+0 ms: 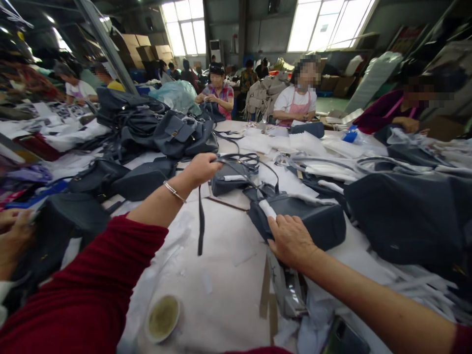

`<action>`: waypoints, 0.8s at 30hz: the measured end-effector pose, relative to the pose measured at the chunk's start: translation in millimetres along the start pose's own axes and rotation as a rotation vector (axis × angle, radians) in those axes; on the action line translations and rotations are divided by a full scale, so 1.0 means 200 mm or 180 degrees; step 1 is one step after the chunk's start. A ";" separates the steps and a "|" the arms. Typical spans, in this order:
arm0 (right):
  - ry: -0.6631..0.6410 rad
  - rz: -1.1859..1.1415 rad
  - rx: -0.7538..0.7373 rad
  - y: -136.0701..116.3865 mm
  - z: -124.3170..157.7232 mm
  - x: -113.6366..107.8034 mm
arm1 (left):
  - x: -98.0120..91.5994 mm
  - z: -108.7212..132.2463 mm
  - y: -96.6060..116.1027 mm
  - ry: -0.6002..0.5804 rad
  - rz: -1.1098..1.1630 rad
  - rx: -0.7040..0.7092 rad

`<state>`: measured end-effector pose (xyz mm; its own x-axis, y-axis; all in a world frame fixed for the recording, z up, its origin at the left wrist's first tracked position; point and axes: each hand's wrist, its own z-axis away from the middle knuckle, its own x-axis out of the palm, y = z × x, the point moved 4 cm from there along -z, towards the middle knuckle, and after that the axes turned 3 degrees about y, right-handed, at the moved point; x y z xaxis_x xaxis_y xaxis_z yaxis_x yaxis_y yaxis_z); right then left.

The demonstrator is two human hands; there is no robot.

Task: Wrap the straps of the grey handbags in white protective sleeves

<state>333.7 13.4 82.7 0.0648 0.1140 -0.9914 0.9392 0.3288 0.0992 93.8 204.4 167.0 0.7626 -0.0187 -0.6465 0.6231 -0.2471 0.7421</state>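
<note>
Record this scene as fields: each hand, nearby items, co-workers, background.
left hand: closed on straps; one hangs below it
right hand: rests on a dark bag, fingertips by a white wrap; grip unclear
table: pale top, partly covered by bags and white sheets
dish: round, pale rim, greenish-yellow inside, near the front
bag pile: dark, beyond the left hand
co-workers: several across the table; another person's hand at the left edge
background: windows, stacked boxes
</note>
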 end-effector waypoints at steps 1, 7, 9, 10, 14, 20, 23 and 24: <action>-0.0025 0.0068 0.0014 -0.01 0.02 -0.02 | -0.05 0.03 0.15 0.0047 0.0045 0.0226; 0.0001 0.0441 0.0411 0.04 0.16 -0.12 | -0.24 0.28 0.96 0.0393 0.0510 0.0926; -0.0014 0.0530 0.0484 0.09 0.21 -0.13 | -0.30 0.37 1.13 0.0538 0.0464 0.1176; -0.0019 0.0554 0.0485 0.13 0.23 -0.13 | -0.34 0.42 1.20 0.0631 0.0325 0.1301; 0.0166 0.0553 0.0459 0.26 0.25 -0.19 | -0.53 0.66 1.38 0.1341 -0.0440 0.1599; 0.0562 0.0239 0.0211 0.27 0.10 -0.29 | -0.74 1.07 1.47 0.0904 0.0400 0.1540; 0.0583 0.0090 0.0304 0.22 0.01 -0.25 | -0.68 1.25 1.38 0.0473 0.0433 0.1263; 0.0550 0.0027 0.0374 0.20 -0.01 -0.22 | -0.62 1.30 1.32 0.0254 0.0418 0.1106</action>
<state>368.5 24.2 130.7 0.0235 0.2788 -0.9601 0.9724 0.2168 0.0867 118.3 -110.9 397.2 0.8517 0.0002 -0.5240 0.4336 -0.5617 0.7046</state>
